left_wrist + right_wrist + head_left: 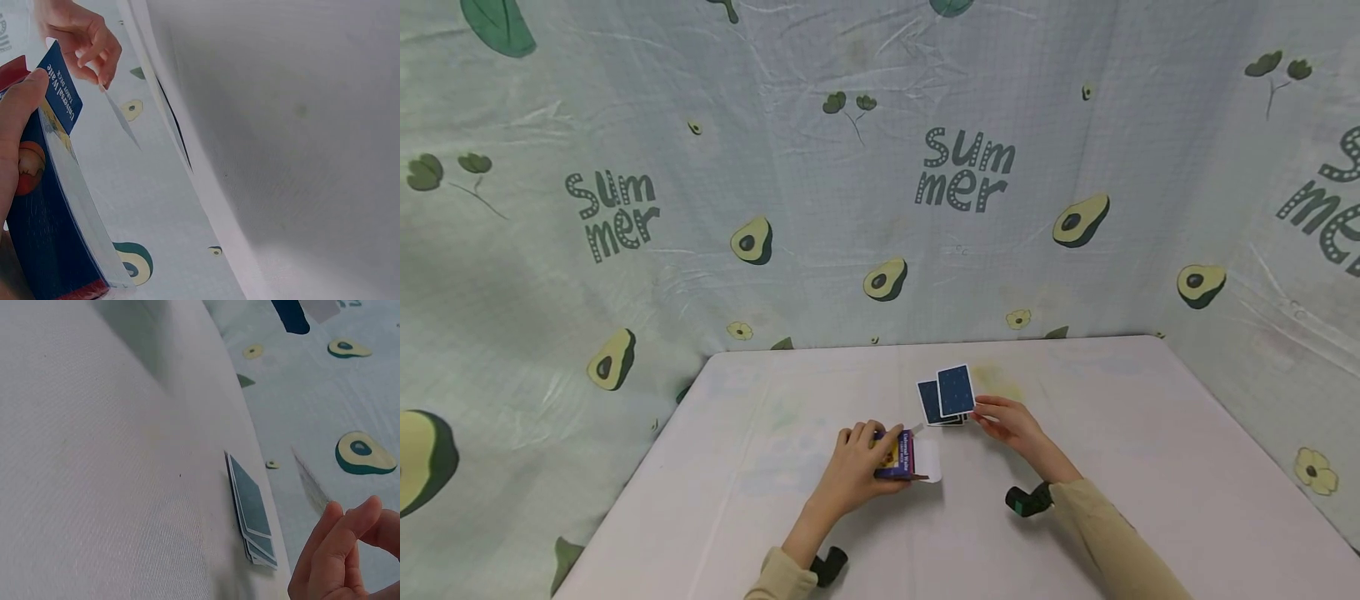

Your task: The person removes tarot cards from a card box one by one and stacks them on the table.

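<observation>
My left hand [848, 462] grips a blue and purple tarot deck box [895, 457] from its left side, with the thumb over it. In the left wrist view the box [47, 219] reads "Universal Waite Tarot Deck", and its end flap stands out. To the right and farther off, my right hand [1013, 425] pinches one blue-backed tarot card [956, 390] by its edge. In the right wrist view this card [312, 484] is raised above the table. Below it a small, uneven pile of cards [250, 500] lies back side up. What the box contains is hidden.
A white cloth covers the table [760, 517]. Behind it and at both sides hangs a pale curtain [820, 183] printed with avocados and "summer". Dark wrist-worn devices show at the left wrist [830, 567] and the right wrist [1028, 500].
</observation>
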Motion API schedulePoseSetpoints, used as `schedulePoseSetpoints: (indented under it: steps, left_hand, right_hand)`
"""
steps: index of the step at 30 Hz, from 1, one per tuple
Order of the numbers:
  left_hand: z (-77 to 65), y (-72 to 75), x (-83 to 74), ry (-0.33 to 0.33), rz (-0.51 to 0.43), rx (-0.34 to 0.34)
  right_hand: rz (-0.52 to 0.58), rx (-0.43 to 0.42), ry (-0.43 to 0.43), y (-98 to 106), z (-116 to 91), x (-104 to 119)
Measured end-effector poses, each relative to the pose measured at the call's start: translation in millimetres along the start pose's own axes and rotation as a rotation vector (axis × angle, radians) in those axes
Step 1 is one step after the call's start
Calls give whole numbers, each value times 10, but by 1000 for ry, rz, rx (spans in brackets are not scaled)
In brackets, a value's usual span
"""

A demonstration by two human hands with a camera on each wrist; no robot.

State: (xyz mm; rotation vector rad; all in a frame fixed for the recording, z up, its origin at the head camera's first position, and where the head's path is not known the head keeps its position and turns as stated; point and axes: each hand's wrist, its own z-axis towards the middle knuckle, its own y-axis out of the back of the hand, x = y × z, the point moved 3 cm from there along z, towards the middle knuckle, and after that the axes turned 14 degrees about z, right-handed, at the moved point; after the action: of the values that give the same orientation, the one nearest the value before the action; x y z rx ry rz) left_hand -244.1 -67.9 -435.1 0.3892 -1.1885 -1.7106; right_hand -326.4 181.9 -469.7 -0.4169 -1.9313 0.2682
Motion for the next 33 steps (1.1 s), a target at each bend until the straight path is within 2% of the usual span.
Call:
schedulePoseSetpoints:
  steps: [13,26,33]
  left_hand:
    - [3,7,-5,0,-7,14]
    - [11,-11,-24,-10,-25,17]
    - [4,-18,-34,-13,-12,20]
  right_hand:
    - [14,25,-22,-34,111,-35]
    - [-95,19,-4,-39,199,-86]
    - [-115,26,-8,-44,206,-118]
